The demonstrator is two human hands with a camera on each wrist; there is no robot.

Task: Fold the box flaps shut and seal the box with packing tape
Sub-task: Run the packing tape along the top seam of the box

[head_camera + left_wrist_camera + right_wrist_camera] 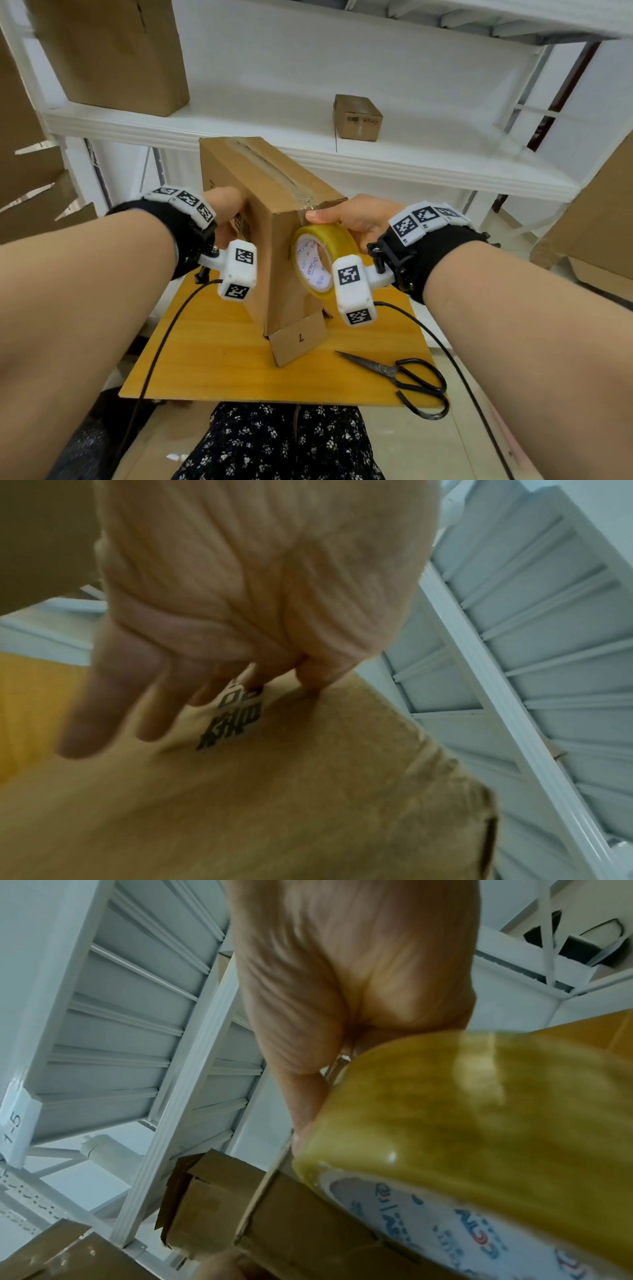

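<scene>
A brown cardboard box (270,198) stands on end on the yellow table (222,370), with a strip of clear tape (274,168) running along its upper seam. One flap (298,339) at its lower end sticks out onto the table. My left hand (227,209) presses flat against the box's left side (274,791), fingers (113,696) spread over the printed lettering. My right hand (352,216) grips a yellowish roll of packing tape (322,260) at the box's near upper corner, its thumb on the tape there. In the right wrist view the roll (462,1123) sits against the box edge (308,1231).
Black scissors (407,377) lie on the table's near right corner. Behind is a white shelf (411,164) carrying a small box (356,118) and a large carton (113,51). More cardboard (596,222) stands at the right, and flattened pieces at the left.
</scene>
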